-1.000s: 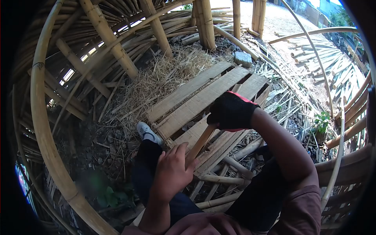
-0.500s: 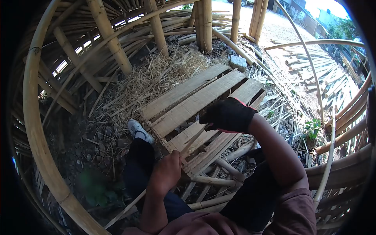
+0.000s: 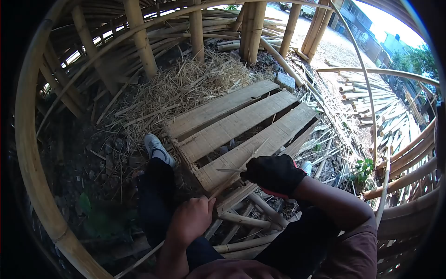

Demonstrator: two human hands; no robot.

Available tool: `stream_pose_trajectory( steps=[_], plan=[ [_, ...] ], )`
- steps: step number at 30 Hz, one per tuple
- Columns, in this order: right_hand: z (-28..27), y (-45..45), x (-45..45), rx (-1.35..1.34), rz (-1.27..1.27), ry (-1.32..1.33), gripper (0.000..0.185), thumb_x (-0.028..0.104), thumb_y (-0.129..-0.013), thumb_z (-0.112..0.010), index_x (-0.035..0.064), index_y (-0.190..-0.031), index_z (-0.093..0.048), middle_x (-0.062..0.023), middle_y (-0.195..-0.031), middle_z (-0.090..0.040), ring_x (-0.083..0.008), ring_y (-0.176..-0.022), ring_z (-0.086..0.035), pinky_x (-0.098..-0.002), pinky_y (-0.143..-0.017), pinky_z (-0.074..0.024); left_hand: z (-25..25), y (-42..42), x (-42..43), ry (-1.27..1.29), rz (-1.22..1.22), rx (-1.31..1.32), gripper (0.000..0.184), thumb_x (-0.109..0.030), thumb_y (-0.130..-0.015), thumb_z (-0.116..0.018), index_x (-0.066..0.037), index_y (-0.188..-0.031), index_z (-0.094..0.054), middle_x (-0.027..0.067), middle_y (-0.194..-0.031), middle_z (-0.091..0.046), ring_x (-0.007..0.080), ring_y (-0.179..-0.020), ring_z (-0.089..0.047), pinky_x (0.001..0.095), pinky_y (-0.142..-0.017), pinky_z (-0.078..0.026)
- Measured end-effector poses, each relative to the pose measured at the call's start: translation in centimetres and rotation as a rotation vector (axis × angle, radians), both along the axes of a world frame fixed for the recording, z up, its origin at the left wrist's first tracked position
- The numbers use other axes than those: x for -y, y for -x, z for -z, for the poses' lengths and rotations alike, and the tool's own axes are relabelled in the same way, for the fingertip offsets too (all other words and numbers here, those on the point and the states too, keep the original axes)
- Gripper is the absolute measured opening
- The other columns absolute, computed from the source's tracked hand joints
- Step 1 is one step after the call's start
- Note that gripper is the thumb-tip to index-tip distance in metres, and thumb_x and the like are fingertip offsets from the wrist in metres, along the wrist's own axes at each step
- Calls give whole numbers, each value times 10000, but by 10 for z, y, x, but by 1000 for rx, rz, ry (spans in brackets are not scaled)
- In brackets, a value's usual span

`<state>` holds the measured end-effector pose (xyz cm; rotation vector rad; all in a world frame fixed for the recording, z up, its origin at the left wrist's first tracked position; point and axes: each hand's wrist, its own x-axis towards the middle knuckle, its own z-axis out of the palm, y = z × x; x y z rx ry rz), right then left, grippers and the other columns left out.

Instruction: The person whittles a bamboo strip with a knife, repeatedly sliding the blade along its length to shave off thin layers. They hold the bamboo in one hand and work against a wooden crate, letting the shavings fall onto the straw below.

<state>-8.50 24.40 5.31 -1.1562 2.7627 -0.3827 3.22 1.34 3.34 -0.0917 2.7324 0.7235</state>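
My bare left hand [image 3: 191, 218] is closed around a long, thin bamboo strip [image 3: 224, 187]. One end of the strip trails down past my left forearm, and the other slants up to my right hand. My right hand [image 3: 274, 174], in a black glove with red edging, is curled shut where the strip meets its fingers. Whatever else lies inside that grip is hidden. Thin pale slivers [image 3: 257, 149] stick out beside the gloved fingers. Under both hands is a low slatted wooden platform [image 3: 232, 125], between my legs.
Dry straw-like shavings [image 3: 186, 83] lie heaped beyond the platform, beside a pale stone block [image 3: 285, 81]. Upright bamboo posts [image 3: 253, 35] stand behind. A curved bamboo pole [image 3: 35, 172] arcs along the left. Cut bamboo poles [image 3: 362, 93] are piled at the right.
My right hand has come down toward me and nearer my left hand. Pale slivers now show beside the glove. My left hand has lowered slightly, still on the strip; the view has shifted a little.
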Motion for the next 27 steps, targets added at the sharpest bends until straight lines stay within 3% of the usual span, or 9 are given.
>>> stream_pose_trajectory(
  steps=[3,4,8,9,11,18,21,24,27],
  plan=[
    [3,-19,13,45,107,-155,319,406,-970,-581,91,-930,-612,-123,-786,-666,-300,-731,-701,-431,-547,-534,-1,-2,-2,56,-7,3,406,-330,-1033,-493,-6,-852,-659,246,-797,-683,423,-791,-687,503,-711,-559],
    [21,-21,9,-147,78,-6,381,455,-971,-574,99,-839,-608,-81,-648,-656,-295,-561,-672,-424,-456,-501,-2,-1,-1,50,-6,16,406,-330,-1033,-493,-6,-852,-659,246,-797,-683,423,-791,-687,503,-711,-559],
    [42,15,-18,-467,105,-68,360,442,-975,-575,135,-790,-601,-50,-601,-612,-233,-516,-654,-365,-419,-483,-7,2,1,24,4,27,392,-329,-1032,-499,-6,-861,-639,244,-772,-675,422,-784,-685,513,-697,-554],
    [31,32,-29,-231,158,-105,363,436,-975,-577,135,-775,-597,-41,-588,-601,-227,-501,-648,-368,-420,-485,-8,2,2,35,11,22,386,-329,-1032,-502,-6,-865,-632,245,-770,-673,424,-784,-683,514,-693,-552],
    [40,30,-31,-519,28,-174,356,433,-981,-565,131,-799,-617,-42,-594,-618,-235,-511,-660,-377,-430,-495,-3,4,1,17,-1,7,382,-329,-1031,-504,-8,-864,-626,248,-777,-672,426,-790,-681,515,-696,-550],
    [26,42,-33,-287,213,-276,395,453,-1003,-508,109,-884,-661,-73,-627,-656,-263,-554,-683,-402,-473,-524,-4,5,2,-23,-8,10,376,-333,-1028,-514,-9,-873,-626,261,-806,-668,433,-819,-674,520,-714,-542],
    [54,41,-39,-530,183,-219,411,452,-1008,-502,123,-791,-617,-59,-570,-610,-247,-495,-650,-407,-437,-497,-2,6,1,-32,-14,7,378,-332,-1028,-513,-8,-873,-632,263,-800,-665,435,-817,-673,521,-713,-542],
    [39,14,-19,-377,158,-210,350,424,-999,-525,139,-821,-622,-62,-595,-624,-247,-523,-661,-404,-441,-499,5,5,0,-13,-29,-40,377,-297,-1019,-539,19,-825,-608,267,-747,-636,456,-764,-648,521,-664,-514],
    [35,66,-62,-473,204,-314,344,425,-1006,-505,147,-868,-653,-84,-662,-654,-256,-602,-688,-416,-461,-509,4,3,1,-21,-6,-66,384,-298,-1022,-533,21,-823,-609,276,-756,-635,457,-773,-648,523,-667,-516]
  ],
)
